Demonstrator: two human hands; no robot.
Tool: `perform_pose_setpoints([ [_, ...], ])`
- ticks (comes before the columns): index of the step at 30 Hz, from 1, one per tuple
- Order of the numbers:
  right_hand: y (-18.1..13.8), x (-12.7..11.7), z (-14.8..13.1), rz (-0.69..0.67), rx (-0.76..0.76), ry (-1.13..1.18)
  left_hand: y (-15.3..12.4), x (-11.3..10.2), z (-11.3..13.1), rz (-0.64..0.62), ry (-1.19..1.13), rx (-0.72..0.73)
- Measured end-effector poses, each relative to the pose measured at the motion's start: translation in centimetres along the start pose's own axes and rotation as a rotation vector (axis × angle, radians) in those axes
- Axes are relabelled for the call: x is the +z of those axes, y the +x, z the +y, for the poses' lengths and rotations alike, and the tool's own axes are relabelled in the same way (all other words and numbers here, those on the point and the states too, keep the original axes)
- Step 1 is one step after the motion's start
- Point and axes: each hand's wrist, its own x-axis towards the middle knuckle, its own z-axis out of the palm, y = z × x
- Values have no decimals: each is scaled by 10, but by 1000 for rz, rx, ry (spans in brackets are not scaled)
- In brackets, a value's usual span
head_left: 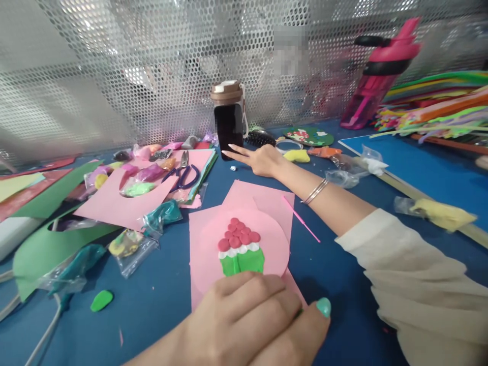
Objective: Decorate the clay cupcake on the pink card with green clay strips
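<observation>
Below centre, the clay cupcake (240, 246) lies just above the curled left hand (253, 323), hold unclear; upper centre, the right hand (264, 160) splays.

From where I am standing, a dark blue tabletop (152, 325) is carrying overlapping pink paper sheets (276, 195) at centre; a thin pink stick (301, 217) is lying just to their right, and a flat green piece (101, 301) is lying well apart on the left. Toward the rear, a small white bit (233, 168) is resting near an upright black phone (229, 127), behind which a brown-lidded cup (226, 90) is standing. On the right, a blue board (438, 175) is lying flat, a pink bottle (371, 86) standing behind it.
</observation>
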Motion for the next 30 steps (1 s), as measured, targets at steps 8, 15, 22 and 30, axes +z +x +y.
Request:
perform_pose_setpoints([
  [8,-29,-19,-5,64,32,77,0,1,-8,-19,63,80],
  [15,-51,-50,-24,27,113,167,-9,5,-21,-68,111,-10],
  [22,-104,-131,-75,-125,355,318,-3,3,-20,163,186,47],
  [30,-134,-140,-102,-375,261,667,15,7,3,-33,211,246],
])
